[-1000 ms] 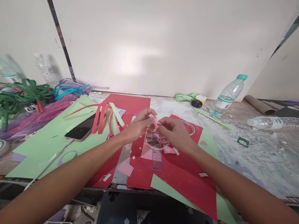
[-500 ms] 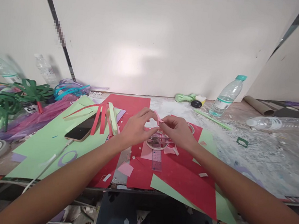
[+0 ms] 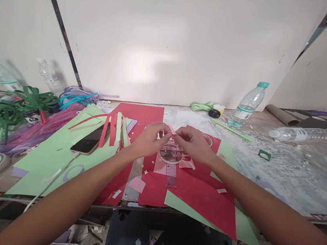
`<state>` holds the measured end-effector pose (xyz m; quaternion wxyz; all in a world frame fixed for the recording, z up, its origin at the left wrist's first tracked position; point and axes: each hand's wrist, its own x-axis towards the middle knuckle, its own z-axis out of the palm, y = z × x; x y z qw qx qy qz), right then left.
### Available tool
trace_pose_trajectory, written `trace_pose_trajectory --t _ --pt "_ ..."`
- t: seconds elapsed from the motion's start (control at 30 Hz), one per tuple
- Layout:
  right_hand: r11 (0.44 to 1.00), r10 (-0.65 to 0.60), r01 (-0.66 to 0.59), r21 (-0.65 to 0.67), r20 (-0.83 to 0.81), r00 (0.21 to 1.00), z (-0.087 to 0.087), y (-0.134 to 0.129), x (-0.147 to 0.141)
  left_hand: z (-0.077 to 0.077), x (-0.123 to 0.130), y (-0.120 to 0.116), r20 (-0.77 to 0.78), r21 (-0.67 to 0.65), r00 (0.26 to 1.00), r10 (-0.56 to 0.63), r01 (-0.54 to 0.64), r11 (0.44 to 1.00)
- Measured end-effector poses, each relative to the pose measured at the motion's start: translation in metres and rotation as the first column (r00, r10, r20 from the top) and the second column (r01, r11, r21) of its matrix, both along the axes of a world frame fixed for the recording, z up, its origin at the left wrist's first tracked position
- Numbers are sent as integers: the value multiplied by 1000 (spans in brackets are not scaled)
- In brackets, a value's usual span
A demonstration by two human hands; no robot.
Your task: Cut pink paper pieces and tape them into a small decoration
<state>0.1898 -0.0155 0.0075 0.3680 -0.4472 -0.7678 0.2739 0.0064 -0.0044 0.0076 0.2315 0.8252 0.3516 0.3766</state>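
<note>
My left hand and my right hand meet above the red paper, fingers pinched on a small piece of pink paper between them. Most of that piece is hidden by the fingers. Just below my hands lies a roll of tape with dark scissors, partly covered, across it. A clear ruler sticks out from under the roll. Pink paper scraps are scattered around on the red sheet and beside it.
A phone with a cable rests on green paper at left, with red strips over it. Toward the right stand a water bottle and a lying bottle. A larger tape roll sits far left. White boards rise behind.
My left hand's fingers have closed in toward my right fingertips, narrowing the gap between them. The pink paper has dropped slightly and shows less.
</note>
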Motion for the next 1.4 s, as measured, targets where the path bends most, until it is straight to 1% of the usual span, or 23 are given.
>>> trace_pose_trajectory --t 0.1,0.17,0.23,0.33,0.37,0.43,0.53,0.6,0.73,0.87,0.93,1.03,1.1,1.17,1.23,1.33,1.4 --pt "983 101 -120 -140 -135 986 1 2 2 2 0 0 50 -90 999 -15 19 996" --pt "961 150 -190 -203 -196 969 2 4 3 2 0 0 55 -101 999 -1 7 995" --pt "939 174 -233 -251 -235 956 1 5 4 2 0 -1 45 -46 998 33 -31 998" --pt "918 168 -256 -303 -288 943 -2 8 4 0 0 -2 32 127 996 78 -81 989" --pt "912 160 -257 -319 -301 940 -2 8 4 -1 0 -2 21 172 997 79 -81 982" --pt "904 148 -254 -344 -307 940 -3 9 4 -4 -1 0 -15 206 998 63 -59 977" --pt "915 140 -228 -334 -269 953 -1 7 5 -7 -3 4 -68 182 998 12 0 983" --pt "930 131 -203 -308 -239 962 2 6 5 -10 -3 6 -70 192 997 -14 27 981" --pt "939 120 -185 -290 -230 966 6 4 6 -11 -3 7 -33 198 999 -15 21 980" --pt "935 123 -205 -290 -275 953 9 3 7 -8 -1 4 68 101 998 -3 -4 995" --pt "931 146 -228 -287 -280 949 10 2 8 -6 0 3 103 32 995 -16 13 999" --pt "931 190 -247 -268 -224 956 10 3 10 -3 0 2 103 -46 993 -63 68 997" --pt "935 214 -249 -254 -159 964 9 5 12 -2 -1 1 89 -70 992 -89 95 993" --pt "944 212 -230 -236 -101 972 9 6 13 -2 -1 2 70 -63 992 -102 106 992" --pt "956 184 -191 -225 -50 982 9 6 13 -4 -2 2 52 -28 994 -97 98 995" --pt "965 140 -134 -228 13 990 9 4 11 -9 -3 5 -14 82 999 -52 53 995" --pt "968 116 -103 -228 42 992 9 3 10 -12 -4 6 -80 174 997 -15 29 984"
